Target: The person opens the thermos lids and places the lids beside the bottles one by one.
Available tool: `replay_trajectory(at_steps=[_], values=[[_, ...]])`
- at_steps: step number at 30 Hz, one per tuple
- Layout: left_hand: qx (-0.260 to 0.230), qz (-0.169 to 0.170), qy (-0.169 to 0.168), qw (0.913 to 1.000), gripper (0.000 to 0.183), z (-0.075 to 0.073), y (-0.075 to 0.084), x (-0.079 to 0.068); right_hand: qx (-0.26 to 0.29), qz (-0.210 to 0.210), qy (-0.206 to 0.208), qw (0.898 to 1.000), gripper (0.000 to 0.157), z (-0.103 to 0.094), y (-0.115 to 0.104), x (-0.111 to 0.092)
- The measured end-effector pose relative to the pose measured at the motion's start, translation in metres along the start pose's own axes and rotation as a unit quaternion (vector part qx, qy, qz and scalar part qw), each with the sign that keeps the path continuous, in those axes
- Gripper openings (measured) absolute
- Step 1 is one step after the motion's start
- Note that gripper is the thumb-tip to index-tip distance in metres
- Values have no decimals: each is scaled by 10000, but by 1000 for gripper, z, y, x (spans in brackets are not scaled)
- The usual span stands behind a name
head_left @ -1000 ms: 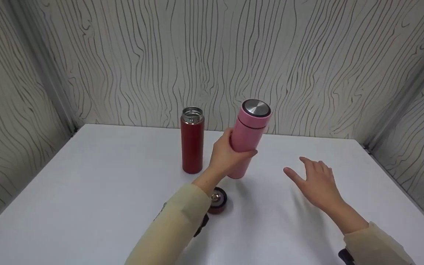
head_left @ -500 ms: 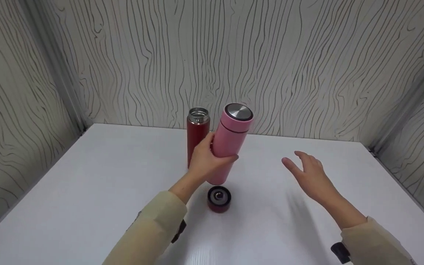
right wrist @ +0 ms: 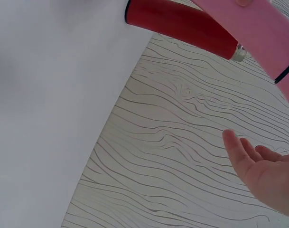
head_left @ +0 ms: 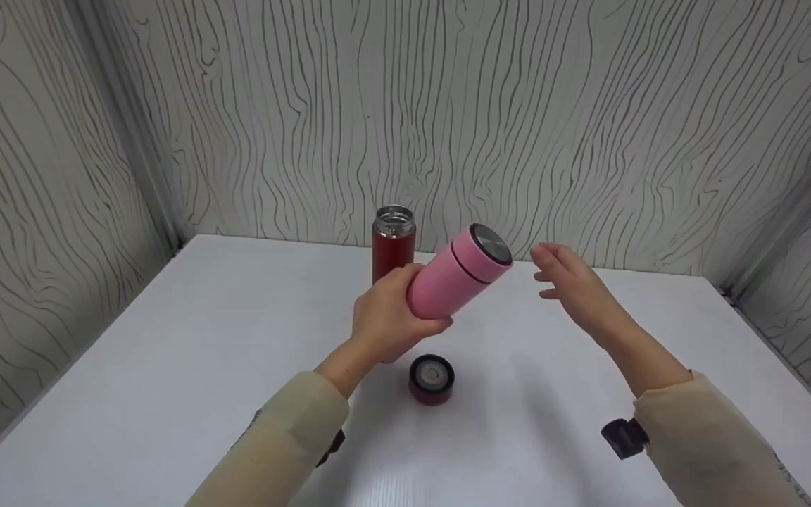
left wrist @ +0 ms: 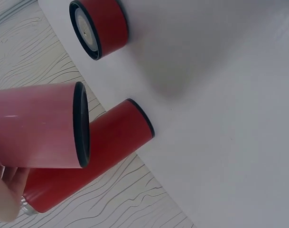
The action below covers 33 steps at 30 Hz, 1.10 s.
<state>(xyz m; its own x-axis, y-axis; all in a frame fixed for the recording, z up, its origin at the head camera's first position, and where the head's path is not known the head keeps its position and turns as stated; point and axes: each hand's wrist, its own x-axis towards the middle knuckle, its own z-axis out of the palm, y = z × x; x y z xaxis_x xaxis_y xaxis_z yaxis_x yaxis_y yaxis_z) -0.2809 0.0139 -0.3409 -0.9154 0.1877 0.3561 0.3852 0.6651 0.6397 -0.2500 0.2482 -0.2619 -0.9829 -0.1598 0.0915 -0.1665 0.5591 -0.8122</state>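
Note:
My left hand (head_left: 388, 313) grips a pink thermos (head_left: 451, 282) around its body and holds it above the table. The thermos tilts to the right, its silver-topped lid on and pointing toward my right hand. That right hand (head_left: 571, 282) is raised close to the lid, fingers loosely bent and holding nothing. Behind my left hand a red thermos (head_left: 393, 253) stands upright without a lid, its steel mouth exposed and its lower part hidden. In front of the pink thermos, a red lid (head_left: 431, 380) lies on the table with its inner side up.
The white table (head_left: 236, 338) reaches back to a panel (head_left: 307, 127) with a wood-grain line pattern. Similar panels close off the left and right sides. A dark strap device (head_left: 624, 438) sits at my right wrist.
My left hand has moved left with the pink thermos and tipped it further to the right. My right hand has risen and come nearer to its lid.

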Motion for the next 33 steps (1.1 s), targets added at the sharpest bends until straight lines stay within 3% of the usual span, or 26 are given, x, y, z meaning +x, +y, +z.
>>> replay_trajectory(at_steps=[4, 8, 13, 18, 25, 33], values=[[430, 192, -37, 9989, 61, 1, 1, -2, -194, 43, -25, 9998, 69, 6, -14, 8], [800, 341, -108, 9962, 64, 4, 2, -2, -745, 350, -42, 9966, 74, 13, -23, 13], [935, 510, -222, 9941, 64, 1, 4, -3, -1140, 542, 33, 9920, 71, 19, -30, 15], [787, 591, -313, 9947, 63, -5, 4, -3, -1105, 187, -96, 9937, 61, 19, -32, 14], [432, 322, -546, 9971, 62, -8, 8, -5, -1023, -377, -408, 9932, 62, 12, -35, 9], [444, 306, -557, 9970, 62, -6, 11, -6, -1285, 421, -159, 9907, 79, 11, -43, 10]])
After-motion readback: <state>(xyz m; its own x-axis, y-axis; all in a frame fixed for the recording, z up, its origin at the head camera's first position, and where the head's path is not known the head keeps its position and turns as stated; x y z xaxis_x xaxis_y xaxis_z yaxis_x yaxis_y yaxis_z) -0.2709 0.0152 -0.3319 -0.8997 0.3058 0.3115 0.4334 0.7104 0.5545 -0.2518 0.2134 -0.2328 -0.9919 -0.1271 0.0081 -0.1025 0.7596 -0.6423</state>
